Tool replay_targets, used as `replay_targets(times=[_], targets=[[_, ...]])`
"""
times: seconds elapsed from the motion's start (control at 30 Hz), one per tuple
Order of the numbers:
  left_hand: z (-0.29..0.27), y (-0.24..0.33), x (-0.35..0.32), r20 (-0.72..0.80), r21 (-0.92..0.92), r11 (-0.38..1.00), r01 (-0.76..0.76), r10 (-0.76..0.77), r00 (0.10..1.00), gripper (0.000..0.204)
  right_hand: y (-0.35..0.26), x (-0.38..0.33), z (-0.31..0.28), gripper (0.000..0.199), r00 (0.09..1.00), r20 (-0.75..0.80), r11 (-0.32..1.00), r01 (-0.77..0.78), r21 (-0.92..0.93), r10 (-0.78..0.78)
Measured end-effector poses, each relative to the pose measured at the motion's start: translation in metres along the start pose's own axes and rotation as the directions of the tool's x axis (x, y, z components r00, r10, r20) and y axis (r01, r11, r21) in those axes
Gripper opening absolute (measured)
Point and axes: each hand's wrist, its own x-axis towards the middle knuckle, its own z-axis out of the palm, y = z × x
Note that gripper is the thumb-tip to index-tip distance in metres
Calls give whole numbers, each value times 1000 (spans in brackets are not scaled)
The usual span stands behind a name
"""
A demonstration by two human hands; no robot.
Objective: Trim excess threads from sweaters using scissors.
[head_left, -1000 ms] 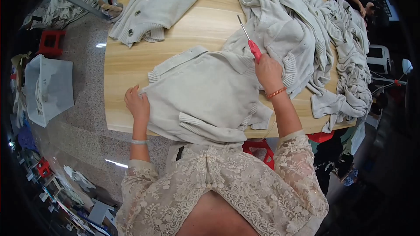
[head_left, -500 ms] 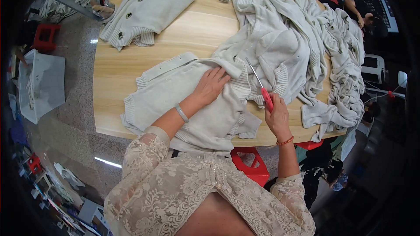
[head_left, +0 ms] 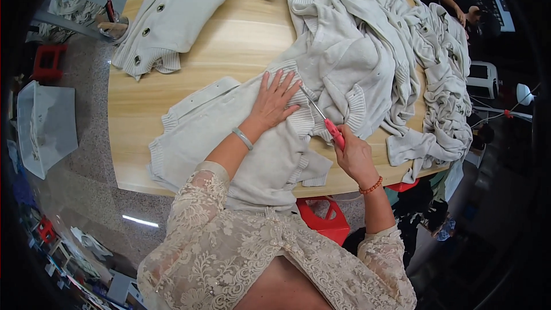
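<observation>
My left hand [head_left: 271,104] lies flat with its fingers spread on an off-white knitted cardigan [head_left: 212,138], by its ribbed edge. In my right hand [head_left: 357,161] is a red-handled tool with a thin metal shaft [head_left: 332,131]. Its exact kind I cannot make out. The shaft slants up and left, its tip close to the fingertips of my left hand and over the ribbing. Whether the tip touches the knit I cannot tell. Just beyond, a heap of off-white knitwear [head_left: 356,57] meets the cardigan.
The wooden table [head_left: 229,40] holds a buttoned cardigan [head_left: 178,11] at the far left and a rumpled row of knitwear [head_left: 445,86] along the right. A cup of tools [head_left: 117,27] stands at the left edge. On the floor are a white bin [head_left: 49,126] and a red stool [head_left: 327,218].
My left hand has flattened and spread its fingers over the ribbed edge, which was folded up before. The tool's tip has come left toward that hand. The whole view has shifted slightly.
</observation>
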Motion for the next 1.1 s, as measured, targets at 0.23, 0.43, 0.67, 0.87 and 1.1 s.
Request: replay_targets(times=[0.23, 0.43, 0.67, 0.87, 1.1], targets=[[1, -3, -2, -14, -6, 1000, 6, -6, 1000, 70, -15, 37, -7, 23, 997, 40, 977, 76, -200, -70], [8, -5, -1, -10, 3, 1000, -6, 6, 1000, 67, -60, 56, 13, 28, 914, 144, 905, 400, -149, -380], [9, -5, -5, -36, -21, 1000, -14, 13, 999, 67, -95, 55, 43, 32, 842, 228, 863, 505, -16, -488], [9, -7, -9, -78, -17, 1000, 0, -2, 997, 67, -21, 49, -4, 25, 986, 84, 944, 165, -286, -147], [14, -5, -4, -88, -8, 1000, -22, 21, 996, 68, -83, 44, 33, 32, 907, 200, 919, 389, -67, -370]])
